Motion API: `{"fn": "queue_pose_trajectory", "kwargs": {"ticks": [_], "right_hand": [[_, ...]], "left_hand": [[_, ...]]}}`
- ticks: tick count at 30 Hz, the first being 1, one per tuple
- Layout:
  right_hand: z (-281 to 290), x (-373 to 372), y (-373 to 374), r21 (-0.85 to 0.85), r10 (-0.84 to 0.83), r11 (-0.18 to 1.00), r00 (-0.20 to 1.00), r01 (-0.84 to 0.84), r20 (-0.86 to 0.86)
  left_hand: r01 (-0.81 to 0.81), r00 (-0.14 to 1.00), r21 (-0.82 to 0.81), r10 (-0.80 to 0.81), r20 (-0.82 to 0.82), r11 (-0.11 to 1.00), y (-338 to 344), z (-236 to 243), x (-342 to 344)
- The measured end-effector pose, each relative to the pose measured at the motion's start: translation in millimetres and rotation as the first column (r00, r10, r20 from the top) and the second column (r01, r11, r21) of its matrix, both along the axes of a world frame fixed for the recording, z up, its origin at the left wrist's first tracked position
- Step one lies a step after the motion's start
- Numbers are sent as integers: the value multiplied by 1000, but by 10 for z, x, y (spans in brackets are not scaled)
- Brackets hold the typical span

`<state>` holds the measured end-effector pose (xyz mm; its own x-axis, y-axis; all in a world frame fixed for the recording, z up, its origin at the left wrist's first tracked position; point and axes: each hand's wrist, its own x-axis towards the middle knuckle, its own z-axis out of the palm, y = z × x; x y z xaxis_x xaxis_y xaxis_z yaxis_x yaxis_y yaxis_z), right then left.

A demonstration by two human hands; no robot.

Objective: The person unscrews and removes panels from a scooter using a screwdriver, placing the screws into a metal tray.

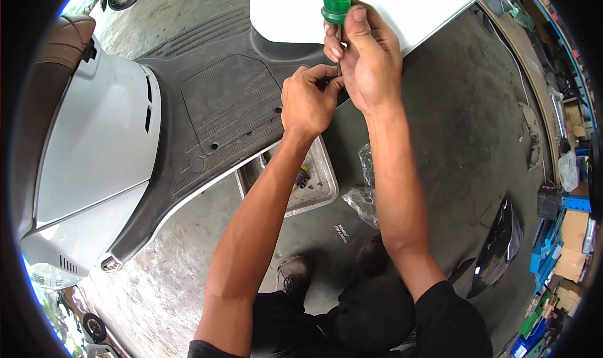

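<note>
A screwdriver [336,7] with a green and black handle enters from the top edge, its thin metal shaft running down between my hands. My right hand [370,59] is closed around the shaft just below the green collar, thumb raised beside it. Lower down, my left hand [308,100] pinches around the shaft's end, and its fingertips hide the tip. Both hands are over the edge of a scooter's black ribbed footboard [229,100]. Whether a screw is at the tip cannot be seen. Behind the right hand stands the scooter's white front panel [289,12].
The white scooter body [94,125] with a brown seat [66,40] fills the left. A metal tray [326,185] with small parts lies beneath my left forearm. Clear plastic wrapping [361,204] and a glossy black panel [499,248] are on the floor. Shelves with boxes [573,232] line the right.
</note>
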<state>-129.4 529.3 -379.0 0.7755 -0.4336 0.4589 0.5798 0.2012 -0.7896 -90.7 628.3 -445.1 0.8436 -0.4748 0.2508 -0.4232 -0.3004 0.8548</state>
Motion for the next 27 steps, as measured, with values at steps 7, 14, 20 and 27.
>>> {"fn": "queue_pose_trajectory", "kwargs": {"ticks": [7,14,20,27], "right_hand": [[-15,0,-39,73,73,995,995,-68,-68],[-26,75,-53,51,61,997,988,-54,-142],[-22,50,-13,113,19,994,993,-6,-113],[-258,-58,-39,107,-37,994,999,37,-2]], "left_hand": [[16,1000,17,-16,-3,1000,-13,20,-9],[47,999,-72,-46,12,996,0,-42,11],[9,1000,-21,-9,4,1000,21,6,7],[-9,992,-8,8,-123,1000,3,146,-28]]}}
